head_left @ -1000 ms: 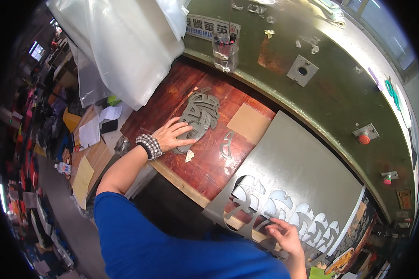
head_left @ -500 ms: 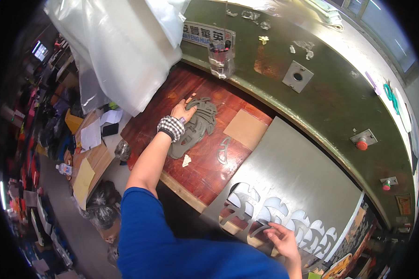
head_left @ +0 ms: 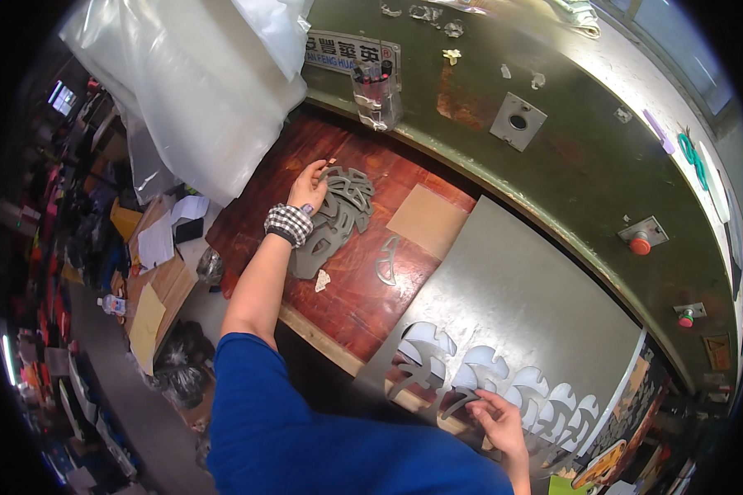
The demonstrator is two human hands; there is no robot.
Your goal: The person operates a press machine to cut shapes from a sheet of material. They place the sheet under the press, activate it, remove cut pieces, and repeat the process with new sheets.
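My left hand (head_left: 307,188) is at the left edge of a loose pile of grey cut-out pieces (head_left: 357,191) on a reddish wooden board. Its fingers and thumb are apart, with the fingertips against the pile's upper end. My right hand (head_left: 502,422) is low on the right, at the near edge of a large grey sheet (head_left: 512,280). Thumb and forefinger close on a thin strip of the sheet between its curved cut-outs. Through those openings pale and reddish surfaces show. Apart on the board lies a curved, outline-shaped piece (head_left: 386,262).
A brown square card (head_left: 425,221) lies beside the sheet. Behind stands a green machine beam (head_left: 437,99) with a red button (head_left: 640,242) and a clear cup of pens (head_left: 377,99). Plastic sheeting (head_left: 198,99) hangs upper left. A side table (head_left: 169,285) holds papers.
My left hand has drawn back slightly to the left off the pile's top. The right hand stays at the same cut-out. The whole view has shifted a little.
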